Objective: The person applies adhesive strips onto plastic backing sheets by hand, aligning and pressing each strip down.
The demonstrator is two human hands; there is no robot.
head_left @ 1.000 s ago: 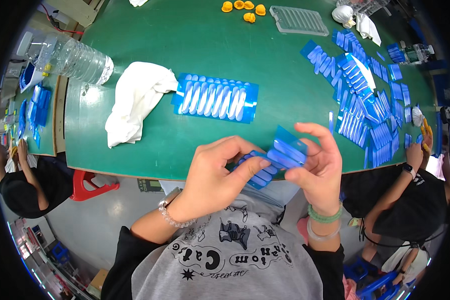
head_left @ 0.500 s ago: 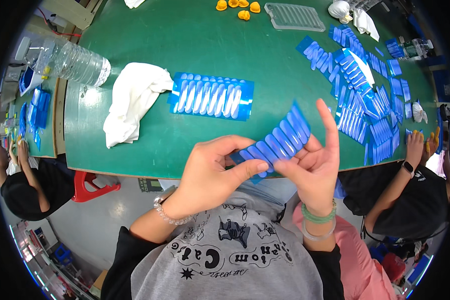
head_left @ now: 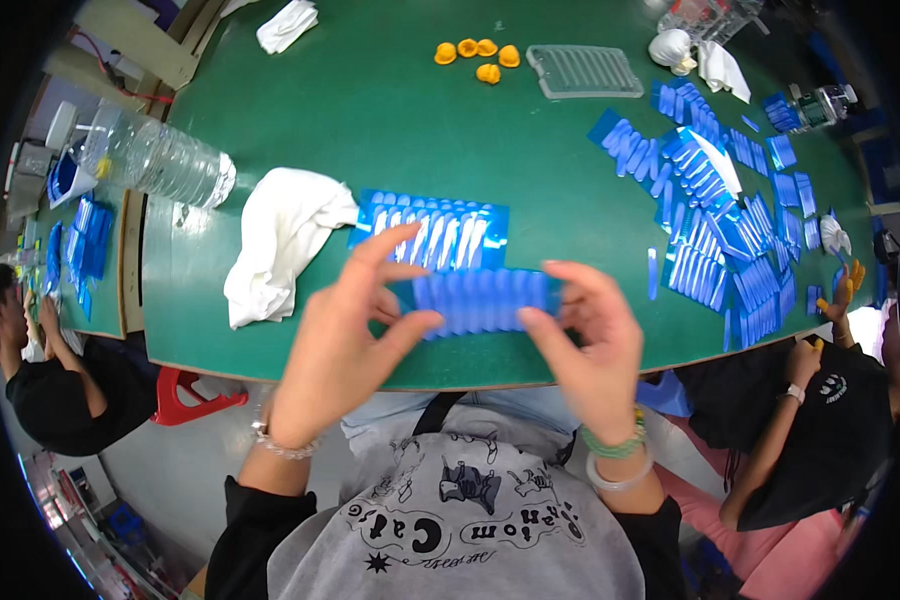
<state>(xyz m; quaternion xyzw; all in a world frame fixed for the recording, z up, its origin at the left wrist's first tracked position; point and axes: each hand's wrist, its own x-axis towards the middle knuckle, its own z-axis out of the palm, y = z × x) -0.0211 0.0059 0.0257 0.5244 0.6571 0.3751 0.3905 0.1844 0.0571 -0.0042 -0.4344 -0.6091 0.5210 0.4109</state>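
Between my hands is a blue film sheet with a row of long rounded strips, slightly blurred and held nearly level. My left hand pinches its left end between thumb and fingers, and my right hand grips the right end. Just beyond lies a stack of similar blue sheets, partly covered by the held sheet and my left fingers. A crumpled white cloth touches the stack's left side. Right of my right hand, a single blue strip rests on the green table.
Many blue sheets are heaped at the right. Yellow finger cots and a clear ribbed tray are at the back. A large plastic bottle lies at the left. A co-worker sits close on the right.
Both hands have moved left with the blue sheet, bringing it from a steep tilt to nearly level in front of the stack. My right index finger has come down from pointing up.
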